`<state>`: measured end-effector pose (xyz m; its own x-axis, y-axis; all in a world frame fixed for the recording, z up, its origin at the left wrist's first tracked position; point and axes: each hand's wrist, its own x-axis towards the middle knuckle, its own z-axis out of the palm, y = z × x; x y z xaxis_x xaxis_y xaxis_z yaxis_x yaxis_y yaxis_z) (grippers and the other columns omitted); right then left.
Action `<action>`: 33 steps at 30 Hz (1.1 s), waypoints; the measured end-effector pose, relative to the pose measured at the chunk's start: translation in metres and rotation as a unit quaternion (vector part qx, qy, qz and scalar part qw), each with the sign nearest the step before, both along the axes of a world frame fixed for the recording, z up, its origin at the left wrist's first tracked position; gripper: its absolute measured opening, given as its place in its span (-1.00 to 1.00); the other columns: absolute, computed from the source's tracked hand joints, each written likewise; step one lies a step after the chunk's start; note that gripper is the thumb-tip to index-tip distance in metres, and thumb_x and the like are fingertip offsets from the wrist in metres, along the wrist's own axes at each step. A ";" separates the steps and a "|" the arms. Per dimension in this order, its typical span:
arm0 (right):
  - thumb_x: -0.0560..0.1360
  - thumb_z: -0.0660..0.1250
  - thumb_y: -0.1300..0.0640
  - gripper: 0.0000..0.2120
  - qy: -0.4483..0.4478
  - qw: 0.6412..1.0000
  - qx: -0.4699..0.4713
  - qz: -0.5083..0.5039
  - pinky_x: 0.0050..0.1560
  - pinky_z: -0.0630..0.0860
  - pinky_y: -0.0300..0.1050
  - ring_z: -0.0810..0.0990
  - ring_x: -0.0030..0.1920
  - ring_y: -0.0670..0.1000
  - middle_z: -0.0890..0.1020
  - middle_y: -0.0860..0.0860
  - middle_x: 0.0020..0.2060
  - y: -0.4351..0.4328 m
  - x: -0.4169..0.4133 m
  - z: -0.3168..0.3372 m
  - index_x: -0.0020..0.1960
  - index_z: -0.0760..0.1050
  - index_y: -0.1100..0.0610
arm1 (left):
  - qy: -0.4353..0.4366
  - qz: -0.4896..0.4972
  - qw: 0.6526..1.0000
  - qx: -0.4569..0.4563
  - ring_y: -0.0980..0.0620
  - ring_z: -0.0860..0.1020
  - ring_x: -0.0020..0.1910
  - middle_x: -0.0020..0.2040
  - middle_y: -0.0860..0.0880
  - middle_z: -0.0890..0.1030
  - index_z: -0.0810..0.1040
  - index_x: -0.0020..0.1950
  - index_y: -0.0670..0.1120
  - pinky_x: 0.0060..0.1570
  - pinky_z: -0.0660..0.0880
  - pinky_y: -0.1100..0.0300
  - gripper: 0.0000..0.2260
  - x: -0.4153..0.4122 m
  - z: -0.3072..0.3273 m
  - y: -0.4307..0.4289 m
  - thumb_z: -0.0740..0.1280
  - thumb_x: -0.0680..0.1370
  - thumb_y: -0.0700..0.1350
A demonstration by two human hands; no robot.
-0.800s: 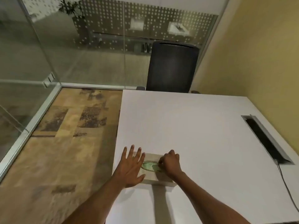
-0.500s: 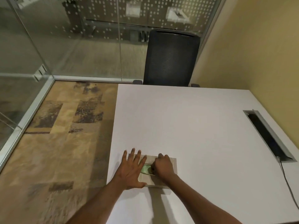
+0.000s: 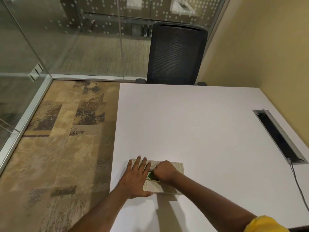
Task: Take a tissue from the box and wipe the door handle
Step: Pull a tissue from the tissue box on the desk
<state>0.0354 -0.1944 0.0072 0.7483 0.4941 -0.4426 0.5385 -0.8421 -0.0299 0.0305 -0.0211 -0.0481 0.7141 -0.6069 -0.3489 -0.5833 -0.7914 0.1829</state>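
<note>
Tissue retrieval is the step in hand, and by my reading it is not finished: no tissue shows clear of the box point(image 3: 173, 180) anywhere in the view. The box lies flat on the white table point(image 3: 192, 131), at about 6 o'clock on its surface and close to the left edge. The left hand point(image 3: 135, 177) is spread flat, palm down, with fingers fanned over the left half of the lid, and I judge it is steadying the carton. The right hand point(image 3: 164, 171) is curled into a loose fist over the oval opening point(image 3: 151, 177), where a sliver of green shows at the slot. Its fingertips are hidden under the knuckles, so it may be pinching a sheet inside, but I cannot tell whether anything is actually caught.

So of 2 parts, the 1st is under way and the 2nd is untouched. The door handle does not appear in this view; glass partitions point(image 3: 75, 47) run from 9 to 12 o'clock, and a black mesh chair point(image 3: 177, 54) stands at 12 o'clock beyond the table's far edge. What remains, as I see it: draw a sheet free, leave the table, reach the door, and rub the handle down.
</note>
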 end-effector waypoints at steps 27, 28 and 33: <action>0.40 0.39 0.26 -0.58 0.157 0.760 0.502 -0.383 -0.44 0.19 -0.19 0.18 -0.47 0.06 0.28 0.09 -0.55 -0.038 -0.023 0.045 -0.56 0.30 0.20 | -0.061 -0.069 0.994 -0.052 -0.16 0.35 0.43 0.42 -0.13 0.44 0.36 0.43 -0.11 0.31 0.37 -0.18 -0.19 0.016 0.039 -0.004 -0.03 0.47 0.48; 0.39 0.40 0.28 -0.65 0.168 0.739 0.525 -0.387 -0.44 0.22 -0.19 0.22 -0.47 0.07 0.33 0.10 -0.55 -0.036 -0.024 0.051 -0.53 0.39 0.25 | -0.062 -0.066 0.990 -0.110 -0.12 0.22 0.50 0.49 -0.11 0.34 0.30 0.47 -0.09 0.40 0.26 -0.12 -0.23 0.018 0.047 -0.005 -0.01 0.48 0.44; 0.23 0.43 0.30 -0.98 0.179 0.668 0.613 -0.381 -0.28 0.45 -0.19 0.50 -0.37 0.01 0.59 0.04 -0.45 -0.024 -0.021 0.087 -0.35 0.60 0.23 | -0.095 -0.019 0.945 -0.313 0.01 0.25 0.48 0.39 -0.09 0.46 0.47 0.31 -0.11 0.37 0.34 0.02 -0.66 0.016 0.076 0.002 0.24 0.59 0.01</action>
